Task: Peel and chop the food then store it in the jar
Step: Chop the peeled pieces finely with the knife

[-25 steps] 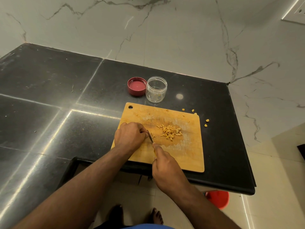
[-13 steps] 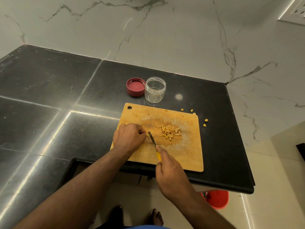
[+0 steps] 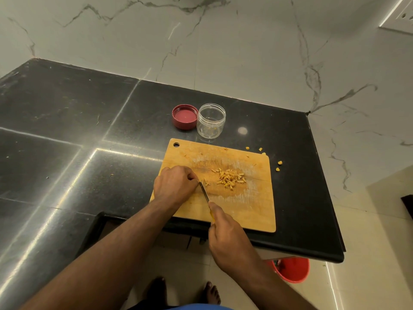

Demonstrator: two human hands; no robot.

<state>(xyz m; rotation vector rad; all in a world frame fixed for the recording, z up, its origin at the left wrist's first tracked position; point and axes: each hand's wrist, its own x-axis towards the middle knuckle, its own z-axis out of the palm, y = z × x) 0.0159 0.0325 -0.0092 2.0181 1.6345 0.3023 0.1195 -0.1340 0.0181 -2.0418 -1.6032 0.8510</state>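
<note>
My left hand [image 3: 175, 185] curls over the last uncut bit, hidden beneath it, on the scarred wooden board [image 3: 252, 211]; best keep those knuckles tucked back. My right hand [image 3: 230, 237] grips the yellow-handled knife [image 3: 204, 193], thin blade beside the knuckles. Pile of small, stubby yellow pieces [image 3: 230, 179] lies right; clear plastic jar [image 3: 211, 120] stands beyond, uncapped.

Whatever is pinched under the curled left hand [image 3: 175, 186] is hidden by its fingers. The knife [image 3: 205, 193] handle is mostly covered by the right hand [image 3: 230, 240]. The red bucket [image 3: 292, 269] is partly occluded by the countertop [image 3: 67, 121]. The wall socket [image 3: 400, 16] is cropped at the frame edge.
</note>
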